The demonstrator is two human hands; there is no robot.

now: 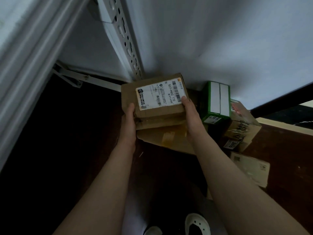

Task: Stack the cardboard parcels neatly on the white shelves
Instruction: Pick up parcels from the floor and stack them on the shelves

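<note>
I hold a brown cardboard parcel (152, 85) with a white shipping label between both hands, above the dark floor. My left hand (129, 122) grips its left side, thumb on top. My right hand (192, 114) grips its right side, thumb pressed on the label's corner. Beneath the parcel lies a flat cardboard parcel (167, 138) with yellow tape. The white shelf (220, 39) spreads overhead to the right, with its perforated white upright (127, 41) behind the held parcel.
A green-and-white box (217, 100) stands to the right on the floor, next to a taped brown box (240, 126) and a pale flat parcel (250, 168). A white wall and door trim (25, 68) run along the left. My shoes (197, 224) show at the bottom.
</note>
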